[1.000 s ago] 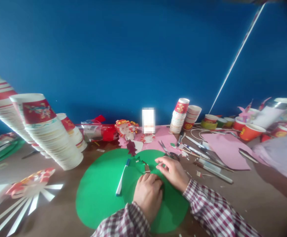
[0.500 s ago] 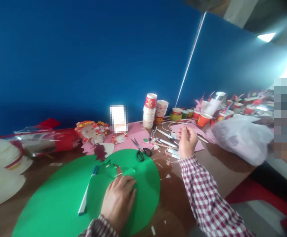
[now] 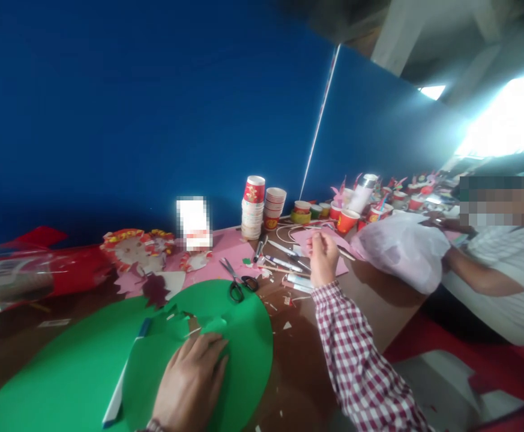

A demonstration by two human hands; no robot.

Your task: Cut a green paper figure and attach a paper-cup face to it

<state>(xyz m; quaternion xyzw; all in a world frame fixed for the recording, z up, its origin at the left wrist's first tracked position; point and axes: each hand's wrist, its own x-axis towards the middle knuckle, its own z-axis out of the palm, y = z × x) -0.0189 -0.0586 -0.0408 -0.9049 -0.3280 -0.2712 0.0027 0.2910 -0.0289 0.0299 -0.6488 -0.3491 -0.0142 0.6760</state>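
Note:
My left hand (image 3: 189, 381) lies flat, fingers stretched, on a big green paper disc (image 3: 86, 366), pressing a small green cut-out piece (image 3: 214, 326) near its upper edge. My right hand (image 3: 322, 258) is raised over the table further right, fingers pinched together near a pink sheet (image 3: 316, 237); what it holds, if anything, is too small to make out. A blue-capped marker (image 3: 124, 375) lies on the disc left of my left hand. Black-handled scissors (image 3: 239, 282) lie at the disc's far edge.
Stacks of red-and-white paper cups (image 3: 255, 207) stand by the blue wall. Pens, sticks and paper scraps (image 3: 284, 264) litter the brown table. A paper-cup doll figure (image 3: 135, 249) lies at left. A white plastic bag (image 3: 401, 249) sits at right, beside another person's arm (image 3: 478, 273).
The view has swung right. My right hand left the green disc and rose toward the pink sheet. My left hand stayed pressing on the disc.

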